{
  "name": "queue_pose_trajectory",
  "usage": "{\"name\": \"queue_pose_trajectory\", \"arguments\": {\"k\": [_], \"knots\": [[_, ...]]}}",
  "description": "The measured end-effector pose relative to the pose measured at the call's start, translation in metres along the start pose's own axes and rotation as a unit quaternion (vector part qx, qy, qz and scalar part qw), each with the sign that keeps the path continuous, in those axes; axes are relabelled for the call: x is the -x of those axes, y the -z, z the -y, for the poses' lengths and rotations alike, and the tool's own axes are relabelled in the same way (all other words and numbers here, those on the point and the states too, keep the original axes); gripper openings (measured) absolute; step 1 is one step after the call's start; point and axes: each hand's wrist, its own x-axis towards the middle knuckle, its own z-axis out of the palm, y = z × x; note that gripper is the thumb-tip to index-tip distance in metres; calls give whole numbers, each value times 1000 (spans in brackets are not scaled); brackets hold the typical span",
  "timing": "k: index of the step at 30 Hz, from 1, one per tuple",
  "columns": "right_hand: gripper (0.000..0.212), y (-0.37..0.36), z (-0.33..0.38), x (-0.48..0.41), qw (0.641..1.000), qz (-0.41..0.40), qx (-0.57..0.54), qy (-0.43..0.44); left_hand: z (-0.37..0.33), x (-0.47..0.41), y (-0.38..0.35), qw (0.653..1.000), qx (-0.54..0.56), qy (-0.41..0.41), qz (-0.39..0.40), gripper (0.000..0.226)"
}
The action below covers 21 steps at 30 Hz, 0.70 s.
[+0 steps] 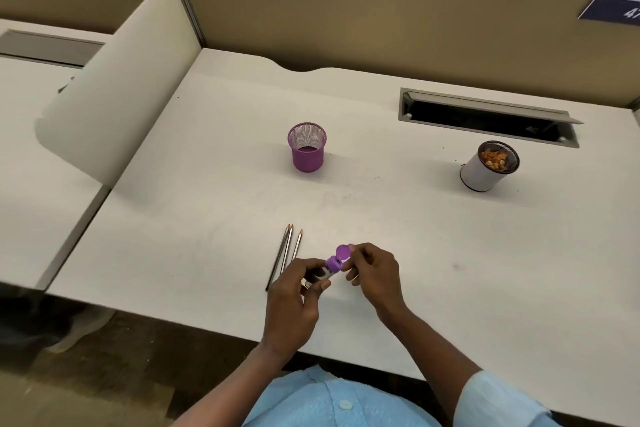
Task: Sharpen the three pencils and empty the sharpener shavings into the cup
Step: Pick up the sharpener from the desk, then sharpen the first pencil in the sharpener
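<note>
- White desk (381, 236) fills most of the frame, with tan partition walls behind it.
- Near the lower centre, the left hand (294, 302) has its fingers closed around the body of the purple sharpener (333, 265), just above the desk.
- Right hand (375, 274) pinches the sharpener's lid (343, 251), which is flipped open, between thumb and fingertips.
- Three pencils (285, 253) lie side by side on the desk, just left of the hands, tips pointing to the top of the frame.
- Purple mesh cup (307, 146) stands upright in the centre.
- White cup (488, 166) with shavings inside stands at the right, well apart from the hands.
</note>
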Motion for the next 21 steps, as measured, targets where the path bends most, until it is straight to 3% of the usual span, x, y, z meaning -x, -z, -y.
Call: {"name": "queue_pose_trajectory", "arguments": {"k": [3,8,16,21], "knots": [[9,-29,-2,-11,985,17,167,32,4,3,15,999,-7,20,-28,33],[20,-67,12,-20,948,22,314,54,10,8,36,995,-18,69,-66,32],[42,-92,18,-38,935,-13,354,33,22,18,56,990,-14,117,-75,36],[36,-93,20,-40,934,-23,355,23,24,16,58,989,-11,126,-76,31]]}}
